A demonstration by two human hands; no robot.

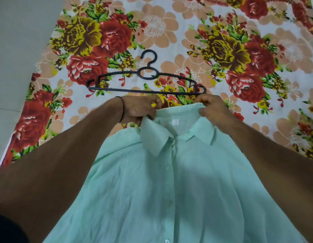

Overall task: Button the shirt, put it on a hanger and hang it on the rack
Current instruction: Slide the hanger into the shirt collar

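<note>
The person's two forearms are bare along all of their visible length. A thin black band (123, 109) circles the wrist just behind the left hand (140, 107). At the lower left corner, the edge of a dark, near-black sleeve (6, 228) covers the upper part of the left arm. The right hand (212, 109) and its forearm are bare to the frame's edge.

Both hands, the left hand (140, 108) and the right hand (211, 106), pinch the collar of a buttoned pale mint-green thin fabric shirt (169, 181), just short of a black plastic hanger (146, 79) lying flat on the red-and-yellow floral bedsheet (222, 41).
</note>
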